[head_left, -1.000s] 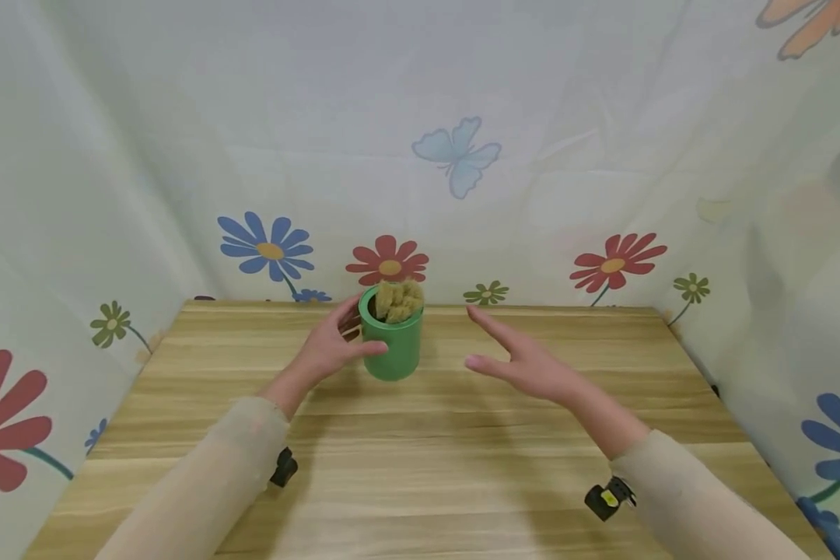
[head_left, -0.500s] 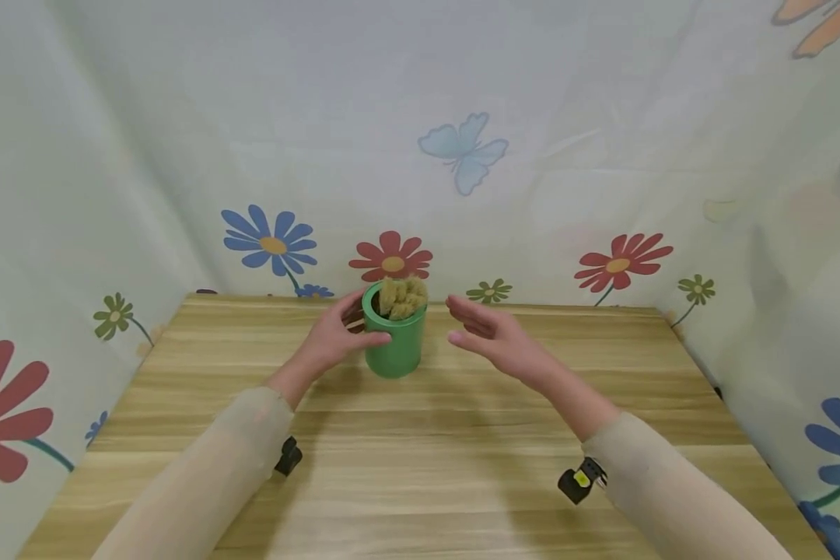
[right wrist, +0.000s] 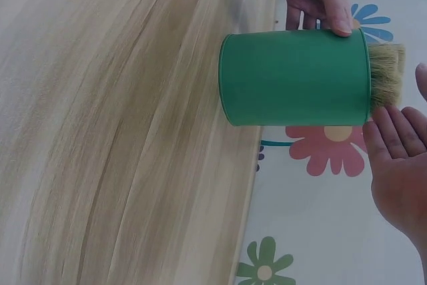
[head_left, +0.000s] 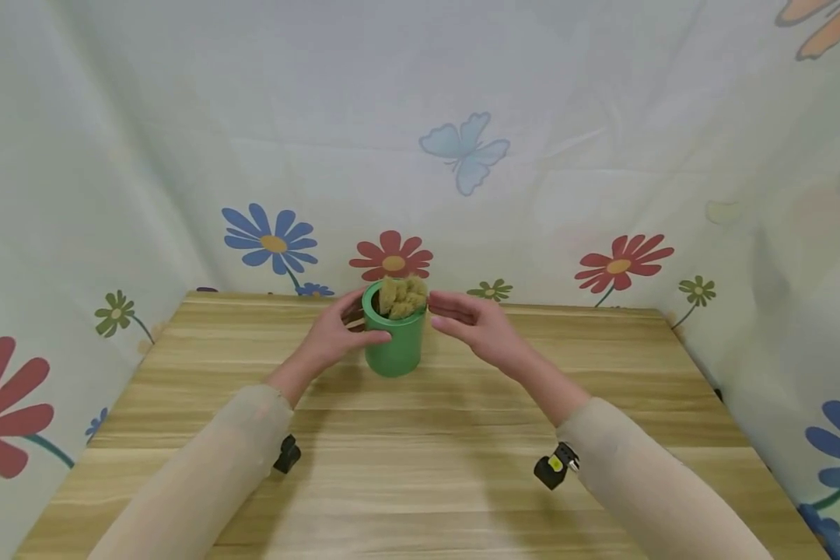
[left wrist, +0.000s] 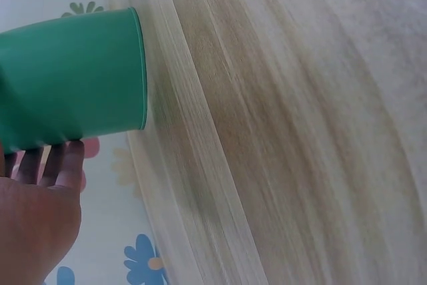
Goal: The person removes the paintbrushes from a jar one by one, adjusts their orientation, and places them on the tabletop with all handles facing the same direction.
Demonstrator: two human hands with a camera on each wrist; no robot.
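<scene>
Right hand point(head_left: 477, 328) is closing leftward on the green cup point(head_left: 393, 336), fingers straight, grasping nothing. Left hand point(head_left: 336, 336) is gripping the cup, standing upright at the table's point(head_left: 420, 459) far edge. Approach step; next, right-side contact seems needed.

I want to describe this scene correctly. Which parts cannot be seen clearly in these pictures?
- Inside of the green cup: head view, hidden by its wall and the yellow-brown tuft.
- Left hand fingers behind the cup: head view, hidden by the cup.
- Right hand: right wrist view, cut off by the edge; contact with the cup is unclear.
</scene>
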